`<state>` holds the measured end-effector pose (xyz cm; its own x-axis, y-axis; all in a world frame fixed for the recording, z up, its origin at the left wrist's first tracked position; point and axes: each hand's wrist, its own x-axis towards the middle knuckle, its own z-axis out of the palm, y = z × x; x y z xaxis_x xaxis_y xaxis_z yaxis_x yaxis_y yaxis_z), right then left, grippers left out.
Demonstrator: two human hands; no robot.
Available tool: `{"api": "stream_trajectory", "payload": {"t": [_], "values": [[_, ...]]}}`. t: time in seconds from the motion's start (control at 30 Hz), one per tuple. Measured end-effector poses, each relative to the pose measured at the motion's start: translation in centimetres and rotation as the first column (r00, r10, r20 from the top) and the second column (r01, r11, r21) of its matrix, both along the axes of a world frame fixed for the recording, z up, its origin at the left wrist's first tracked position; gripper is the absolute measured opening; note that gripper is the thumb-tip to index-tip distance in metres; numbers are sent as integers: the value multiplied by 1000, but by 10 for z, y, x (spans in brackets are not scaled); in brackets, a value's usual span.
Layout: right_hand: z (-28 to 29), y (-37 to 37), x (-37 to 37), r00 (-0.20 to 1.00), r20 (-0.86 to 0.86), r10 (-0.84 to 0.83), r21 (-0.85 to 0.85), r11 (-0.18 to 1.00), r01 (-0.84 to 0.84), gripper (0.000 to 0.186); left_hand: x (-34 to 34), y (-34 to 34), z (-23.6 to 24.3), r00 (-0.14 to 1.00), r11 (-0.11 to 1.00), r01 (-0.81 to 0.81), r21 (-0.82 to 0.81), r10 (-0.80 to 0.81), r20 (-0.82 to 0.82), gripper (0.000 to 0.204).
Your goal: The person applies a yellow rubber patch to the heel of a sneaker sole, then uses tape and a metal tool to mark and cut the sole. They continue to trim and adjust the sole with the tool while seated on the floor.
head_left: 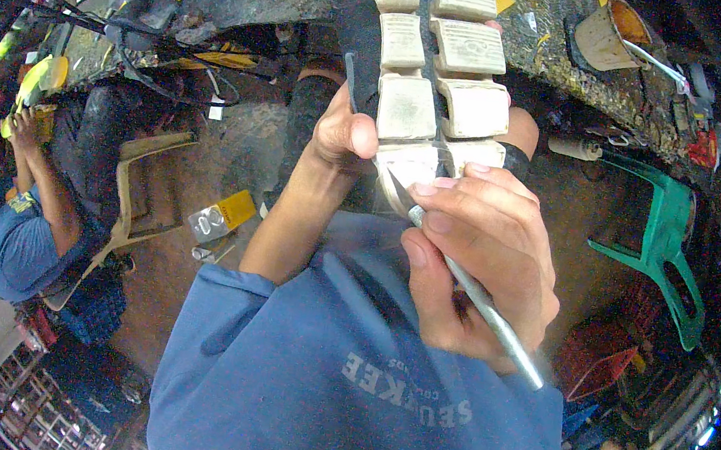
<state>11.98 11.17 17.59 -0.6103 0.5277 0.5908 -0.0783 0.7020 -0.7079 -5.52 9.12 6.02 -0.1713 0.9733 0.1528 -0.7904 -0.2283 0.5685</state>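
Observation:
A long dark strip bearing two columns of cream, ribbed blocks [407, 107] runs from the top edge down towards my chest. My left hand [348, 136] is closed on its left side, thumb in front and the other fingers hidden behind. Beside that thumb a thin dark flap [350, 82] sticks up. My right hand [485, 256] pinches a slim craft knife [492, 313] with a round silver handle. Its dark pointed blade lies against the lowest left block, and my fingertips rest close to the lower blocks.
A cluttered, worn workbench [526, 67] spans the far side, with a stained cup [610, 36] at right. A green plastic chair [663, 230] stands at right, a beige chair [128, 183] at left. Farther left another person [34, 235] handles something yellow. A yellow-and-clear packet [223, 215] lies on the floor.

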Motion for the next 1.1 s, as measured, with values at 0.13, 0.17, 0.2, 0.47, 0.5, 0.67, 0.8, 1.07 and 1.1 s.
{"api": "stream_trajectory", "payload": {"t": [0.13, 0.17, 0.2, 0.47, 0.5, 0.67, 0.8, 1.07, 1.1], "values": [[0, 0, 0, 1000, 1, -1, 6, 1000, 1, 34, 2, 2, 6, 1000, 1000, -8, 2, 8, -8, 151], [-1, 0, -1, 1000, -4, -1, 10, 1000, 1, 33, 2, 2, 7, 1000, 1000, -18, -7, 18, -15, 151], [-1, 0, -1, 1000, -9, -1, 13, 1000, 1, 33, 3, 2, 7, 1000, 1000, -10, -1, 10, -15, 151], [-2, 2, 1, 1000, 3, -4, 32, 999, 4, 30, 1, 1, 1, 1000, 1000, 11, 2, -11, -8, 144], [-2, 2, 1, 1000, 2, -4, 33, 999, 3, 30, 1, 0, -1, 1000, 999, 18, 29, -18, -4, 141], [-1, 2, 1, 1000, 4, 0, 35, 999, 0, 29, 3, -5, -7, 999, 999, 26, 34, -28, 42, 127], [-1, 2, 0, 1000, -2, 7, 37, 999, -7, 28, 4, -5, -5, 997, 999, 28, 38, -30, 69, 119], [-3, 1, 0, 1000, -23, -2, 36, 999, 3, 27, 4, -4, -9, 996, 996, 47, 72, -52, 71, 117], [-3, 0, 0, 1000, -21, -5, 34, 999, 5, 27, 4, -5, -10, 996, 997, 44, 70, -48, 70, 117]]}}
